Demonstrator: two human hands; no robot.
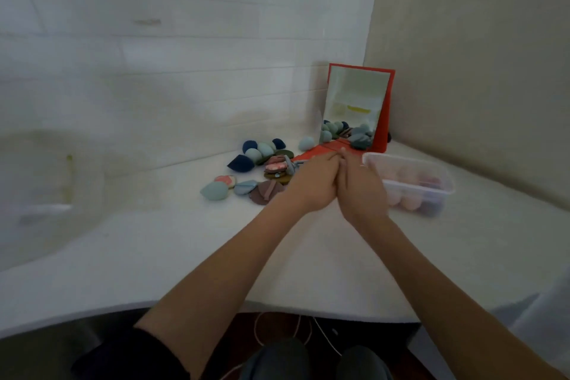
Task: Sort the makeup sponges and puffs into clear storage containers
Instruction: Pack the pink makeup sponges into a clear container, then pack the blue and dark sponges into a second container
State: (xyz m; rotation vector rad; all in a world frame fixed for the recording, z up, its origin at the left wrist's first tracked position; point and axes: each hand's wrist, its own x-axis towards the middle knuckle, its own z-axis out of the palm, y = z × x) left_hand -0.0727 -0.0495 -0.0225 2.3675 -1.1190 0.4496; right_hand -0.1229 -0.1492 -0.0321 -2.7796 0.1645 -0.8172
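Hands pressed together side by side over the white bench [154, 271], left hand [311, 185], right hand [359, 188], sponges and puffs [262, 163] piled just left, clear container [410, 182] of pink sponges just right.

Both forearms bare from wrist to elbow. Left hand [311, 185] and right hand [361, 191]: no rings, watch or bands visible. Fingers [334, 156] unadorned; nails too blurred to judge. Left arm: dark, near-black sleeve [135, 352] pushed up at the elbow, loose fabric. Right arm: no sleeve in view. Lap: dark grey-blue trousers [277, 361], two knees showing. Thin pale cord [262, 330] loops above the knees; its source cannot be told.
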